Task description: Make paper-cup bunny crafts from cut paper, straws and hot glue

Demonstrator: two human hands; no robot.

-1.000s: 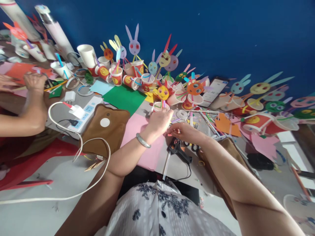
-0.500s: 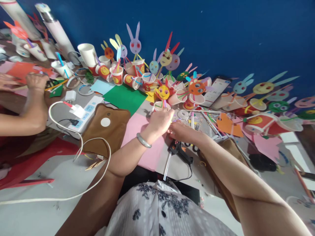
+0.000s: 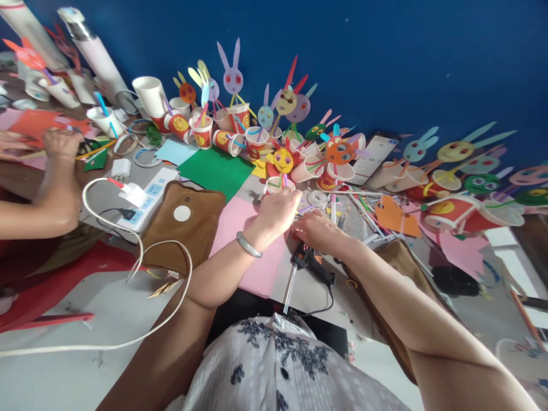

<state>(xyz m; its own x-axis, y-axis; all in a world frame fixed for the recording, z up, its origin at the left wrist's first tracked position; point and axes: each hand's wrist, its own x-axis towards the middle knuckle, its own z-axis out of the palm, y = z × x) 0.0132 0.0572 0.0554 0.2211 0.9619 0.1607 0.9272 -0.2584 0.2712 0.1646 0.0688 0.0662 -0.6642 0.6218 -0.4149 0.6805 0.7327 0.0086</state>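
Note:
My left hand, a bracelet on its wrist, is closed at the near side of a paper cup. Out of this cup rises a yellow paper face with red ears. My right hand is just to the right, its fingers curled down close to my left hand; whatever lies between them is hidden. Right below it, a black hot glue gun rests on the table, a clear glue stick jutting from its back. Under my left wrist lies a pink paper sheet.
Paper cups with rabbit-like faces line the blue wall. A phone leans among them. To the left are a green sheet, a brown pouch and a power strip. Another person's hand works at far left.
My right hand has shifted slightly, its back turned up a little more and its fingers drawn nearer the glue gun. My left hand stays at the cup. The whole view drifts slightly.

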